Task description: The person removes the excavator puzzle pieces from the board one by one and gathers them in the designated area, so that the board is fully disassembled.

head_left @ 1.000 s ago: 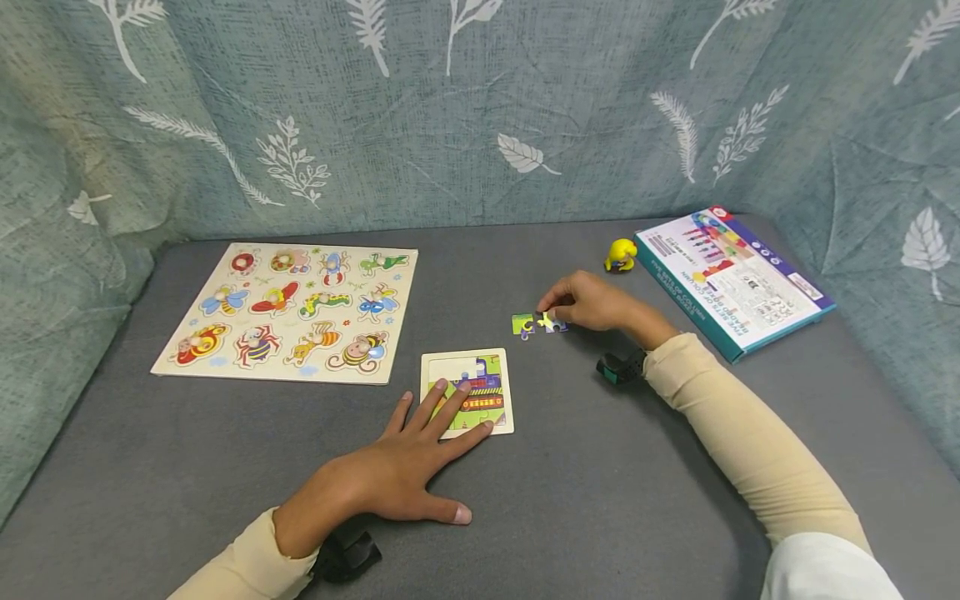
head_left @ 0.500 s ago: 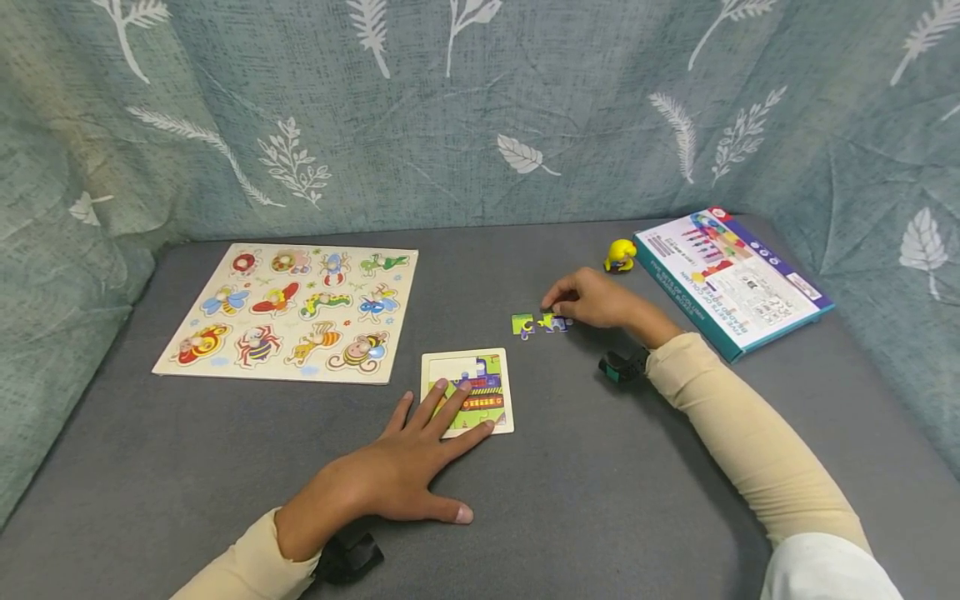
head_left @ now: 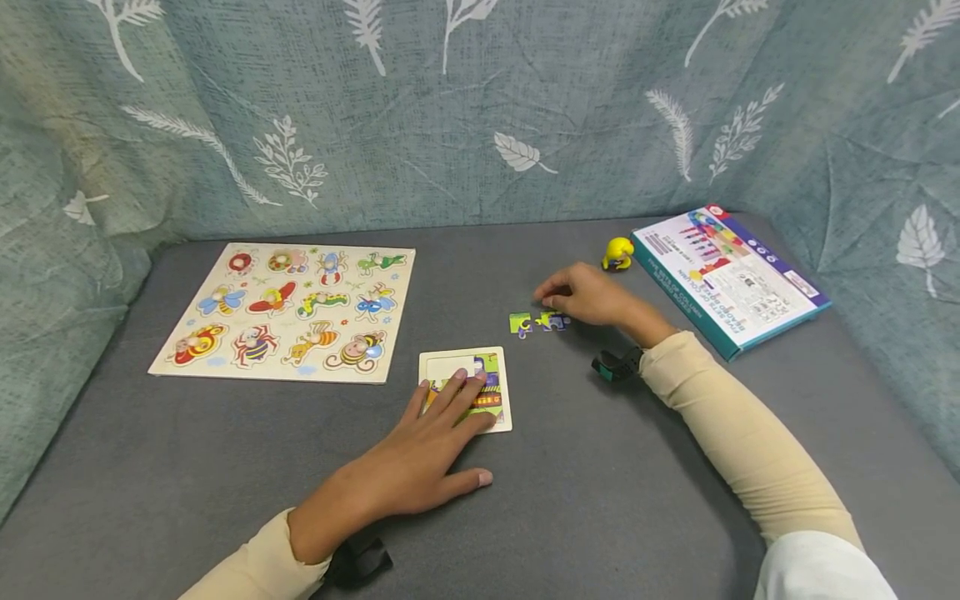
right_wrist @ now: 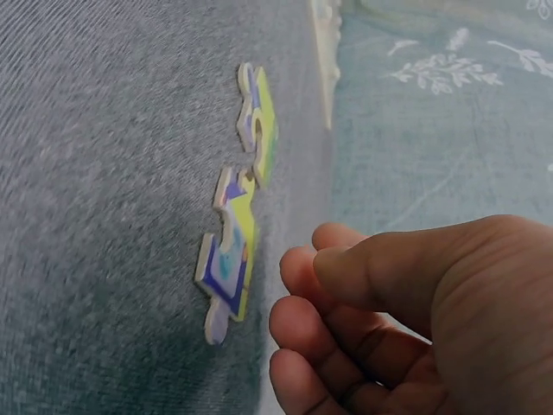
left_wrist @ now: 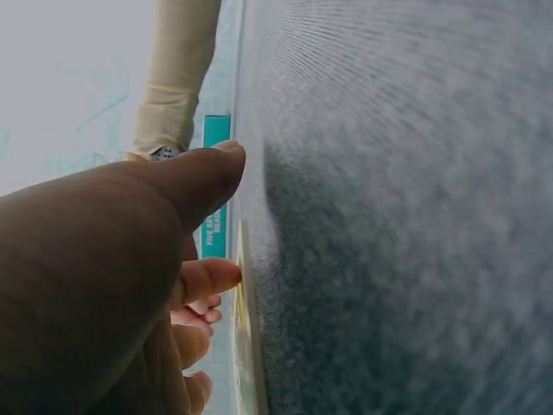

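My left hand [head_left: 408,467] lies with its fingers spread over a small square jigsaw board [head_left: 504,417], covering part of its vehicle picture. In the left wrist view the thumb [left_wrist: 207,177] is held off the cloth and a finger meets the edge of the board [left_wrist: 249,346]. Just behind two loose jigsaw pieces hovers my right hand [head_left: 588,294], its fingers loosely bent and holding nothing. The right wrist view shows a purple-and-green piece [right_wrist: 229,251] close by the fingertips, apart from them, and a greener piece [right_wrist: 266,121] beyond it.
A large board of insect pictures [head_left: 281,312] lies at the left on the grey cloth [head_left: 570,500]. At the back right are a small yellow toy [head_left: 618,252] and a flat teal-edged box [head_left: 738,279]. A leaf-patterned curtain [head_left: 420,125] hangs behind.
My right hand has drawn back slightly from the piece, which turned a little beside the other one. The left hand has slid forward and right over the jigsaw board, hiding more of it.
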`<state>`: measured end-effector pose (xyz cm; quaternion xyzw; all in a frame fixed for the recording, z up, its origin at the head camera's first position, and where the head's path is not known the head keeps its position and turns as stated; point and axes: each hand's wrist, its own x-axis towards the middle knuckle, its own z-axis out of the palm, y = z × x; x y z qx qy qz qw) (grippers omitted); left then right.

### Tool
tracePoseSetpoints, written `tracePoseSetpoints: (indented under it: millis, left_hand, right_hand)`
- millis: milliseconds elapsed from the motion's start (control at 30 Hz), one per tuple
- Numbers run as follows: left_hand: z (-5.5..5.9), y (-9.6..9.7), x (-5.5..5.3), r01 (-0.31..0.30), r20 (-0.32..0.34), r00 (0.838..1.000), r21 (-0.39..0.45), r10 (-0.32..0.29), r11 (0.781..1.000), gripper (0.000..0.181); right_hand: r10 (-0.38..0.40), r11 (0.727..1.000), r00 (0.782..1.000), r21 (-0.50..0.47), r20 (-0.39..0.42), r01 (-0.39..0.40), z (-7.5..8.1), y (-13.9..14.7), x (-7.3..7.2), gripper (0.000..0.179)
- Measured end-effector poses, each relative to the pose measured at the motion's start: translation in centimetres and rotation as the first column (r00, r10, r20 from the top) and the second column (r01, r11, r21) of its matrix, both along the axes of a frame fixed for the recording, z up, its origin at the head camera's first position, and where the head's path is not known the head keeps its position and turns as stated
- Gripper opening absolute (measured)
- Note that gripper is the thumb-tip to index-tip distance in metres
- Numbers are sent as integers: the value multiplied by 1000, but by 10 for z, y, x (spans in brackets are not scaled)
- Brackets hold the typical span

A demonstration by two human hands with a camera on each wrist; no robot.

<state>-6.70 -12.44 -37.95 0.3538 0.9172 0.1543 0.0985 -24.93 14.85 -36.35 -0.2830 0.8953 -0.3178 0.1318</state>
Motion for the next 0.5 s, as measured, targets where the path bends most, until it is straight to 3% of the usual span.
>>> tracePoseSetpoints:
  millis: [133,367,500]
  left_hand:
    - [-1,1,-2,12,20,1000,-12,-12,1000,73]
    - [-2,4,-5,60,152,987,-87,-46,994,90]
    - [-3,4,-6,84,184,981,-114,-62,990,99]
  right_hand:
    - [-10,1000,1000,-8,-10,10,2,-3,1,23]
    - [4,1000,1000,-24,11,-3,5,-9,4,24]
    - [17,999,1000,-43,15,-17,4,-12,5,24]
